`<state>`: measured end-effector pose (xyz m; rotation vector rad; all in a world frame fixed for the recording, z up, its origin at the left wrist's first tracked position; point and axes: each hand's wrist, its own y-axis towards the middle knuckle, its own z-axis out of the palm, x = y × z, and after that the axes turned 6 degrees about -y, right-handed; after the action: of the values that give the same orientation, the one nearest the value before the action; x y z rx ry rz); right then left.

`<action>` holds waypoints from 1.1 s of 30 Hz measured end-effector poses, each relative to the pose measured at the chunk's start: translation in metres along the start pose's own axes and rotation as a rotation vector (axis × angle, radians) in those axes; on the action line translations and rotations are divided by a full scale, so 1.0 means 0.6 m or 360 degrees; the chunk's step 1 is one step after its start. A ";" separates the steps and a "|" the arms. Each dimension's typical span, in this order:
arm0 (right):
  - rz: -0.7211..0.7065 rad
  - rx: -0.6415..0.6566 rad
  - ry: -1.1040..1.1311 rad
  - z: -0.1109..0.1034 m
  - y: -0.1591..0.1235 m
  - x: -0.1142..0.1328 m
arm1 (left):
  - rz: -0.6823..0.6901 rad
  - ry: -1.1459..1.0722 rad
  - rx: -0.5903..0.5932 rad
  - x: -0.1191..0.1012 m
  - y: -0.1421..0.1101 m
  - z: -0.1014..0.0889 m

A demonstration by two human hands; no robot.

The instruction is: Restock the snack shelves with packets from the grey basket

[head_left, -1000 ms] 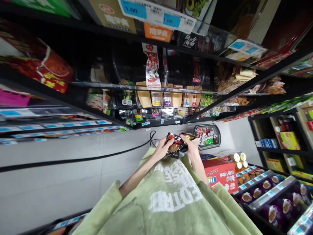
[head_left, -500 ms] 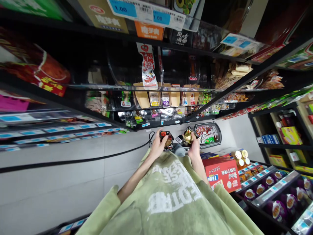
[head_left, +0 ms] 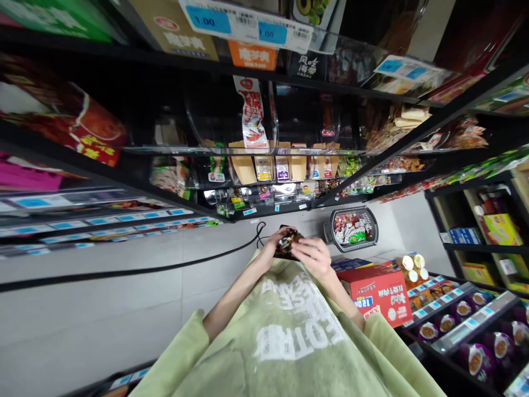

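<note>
Both my hands meet in front of my green sweatshirt, low in the head view. My left hand [head_left: 273, 251] grips a stack of small dark snack packets [head_left: 288, 243] from the left. My right hand [head_left: 312, 255] lies over the packets from the right, fingers curled onto them. The packets show black, red and gold wrapping, partly hidden by my fingers.
A basket of snacks [head_left: 353, 229] stands on the floor just beyond my hands. A red carton [head_left: 374, 292] sits to the right by shelves of purple tubs [head_left: 471, 358]. Shelves of packets [head_left: 281, 165] run ahead. A black cable [head_left: 165, 266] crosses the grey floor.
Half a second ago my hands were apart, each with packets. They have come together and the packets now form one bundle between them.
</note>
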<state>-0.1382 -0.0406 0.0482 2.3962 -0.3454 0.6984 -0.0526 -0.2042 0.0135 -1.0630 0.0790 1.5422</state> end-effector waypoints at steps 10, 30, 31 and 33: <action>-0.0365 0.0247 0.0008 0.015 -0.037 0.012 | -0.0008 -0.0055 0.0156 -0.027 -0.027 0.011; 0.1920 0.0286 0.1540 0.057 0.005 0.015 | 0.0751 0.0742 -0.0354 0.010 0.007 -0.019; 0.1905 0.0279 0.1545 0.059 0.004 0.015 | 0.0757 0.0716 -0.0373 0.011 0.008 -0.022; 0.1870 0.0246 0.1535 0.061 0.002 0.013 | 0.0770 0.0668 -0.0397 0.014 0.011 -0.028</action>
<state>-0.1177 -0.0648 0.0284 1.4721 -1.2715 2.2744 -0.0475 -0.2097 -0.0047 -1.6446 0.4719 1.7589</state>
